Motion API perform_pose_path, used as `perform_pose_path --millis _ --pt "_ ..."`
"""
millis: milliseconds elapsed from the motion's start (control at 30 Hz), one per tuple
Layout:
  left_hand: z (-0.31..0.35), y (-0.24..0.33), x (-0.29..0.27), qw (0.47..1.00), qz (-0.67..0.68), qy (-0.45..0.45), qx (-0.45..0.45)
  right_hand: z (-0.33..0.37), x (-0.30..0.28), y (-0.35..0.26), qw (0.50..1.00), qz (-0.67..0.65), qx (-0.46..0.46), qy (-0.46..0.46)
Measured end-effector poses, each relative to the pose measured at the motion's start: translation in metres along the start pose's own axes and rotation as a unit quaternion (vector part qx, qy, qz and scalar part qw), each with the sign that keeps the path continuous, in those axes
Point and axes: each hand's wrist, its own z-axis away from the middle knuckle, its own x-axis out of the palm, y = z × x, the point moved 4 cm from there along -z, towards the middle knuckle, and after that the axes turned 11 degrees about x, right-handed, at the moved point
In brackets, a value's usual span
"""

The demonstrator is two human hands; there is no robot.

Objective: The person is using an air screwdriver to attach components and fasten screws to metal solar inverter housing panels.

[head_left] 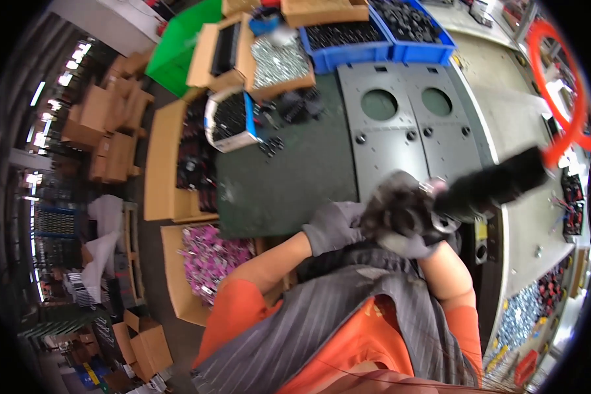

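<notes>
In front of my body, my left hand [336, 226], in a grey glove, has its fingers curled in against a dark blurred object [397, 207]. My right hand [407, 245], also gloved, is closed at the near side of that same dark cluster; motion smears its fingers. What the cluster is cannot be made out. A black cylindrical power tool [492, 184] on an orange-red hose [576, 121] reaches in from the right, its front end close to my right hand. Just beyond lie two grey metal panels [391, 148], each with a round hole and dark knobs.
Blue bins [351, 58] of black parts stand at the back. A carton [289, 88] of shiny hardware and a white box [253, 134] of black pieces sit on the dark green tabletop [295, 177]. Pink-wrapped parts [210, 256] fill a carton at left. A pale bench [538, 223] runs along the right.
</notes>
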Motion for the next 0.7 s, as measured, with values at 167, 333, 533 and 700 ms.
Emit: perform_pose_path --millis 167,333,533,700 --pt "-0.021 -0.032 -0.099 0.962 0.191 0.191 0.042 0.023 -0.002 -0.004 0.974 -0.22 -0.007 0.061" --pt "-0.073 -0.115 -0.216 0.91 0.203 0.349 -0.097 0.022 -0.01 0.001 0.947 -0.309 -0.009 0.084" --pt "-0.104 -0.242 -0.292 0.96 0.048 0.269 -0.067 0.022 -0.017 0.004 0.946 -0.286 0.039 0.146" --pt "-0.089 -0.178 -0.274 0.831 0.395 0.362 -0.148 0.023 -0.03 0.009 0.936 -0.296 0.012 0.188"
